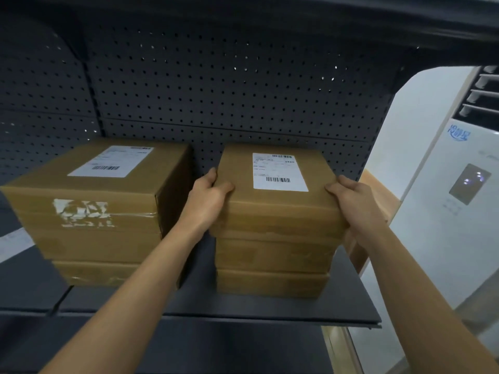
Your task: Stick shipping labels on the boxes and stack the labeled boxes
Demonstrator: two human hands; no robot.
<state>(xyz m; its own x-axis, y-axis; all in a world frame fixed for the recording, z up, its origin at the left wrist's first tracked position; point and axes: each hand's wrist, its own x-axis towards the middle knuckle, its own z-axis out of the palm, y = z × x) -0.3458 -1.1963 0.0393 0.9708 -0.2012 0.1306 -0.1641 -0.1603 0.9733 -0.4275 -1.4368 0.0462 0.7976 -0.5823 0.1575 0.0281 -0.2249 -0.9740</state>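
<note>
Dark pegboard [243,90] backed a black metal shelf [270,306], where brown cardboard boxes stood in two stacks. The top box [275,209] of the right-hand stack was the one being handled. It sat on two flatter boxes [272,255], its front edge jutting slightly past theirs, and whether its full weight rested on them could not be told. A white shipping label [279,171] with barcodes lay flat on its upper face.

The left hand [208,198] clamped that box's left side, thumb on the upper face and fingers curled round the far edge. The right hand [353,203] gripped the opposite side in the same way, thumb over the top edge.

Left of the top box, apart from it, stood the other stack [94,238], its uppermost carton bearing its own label [113,161] on top and torn white paper scraps [83,213] under tape on its front. Right of the top box, past the shelf's end, stood a tall white air conditioner [459,211].
</note>
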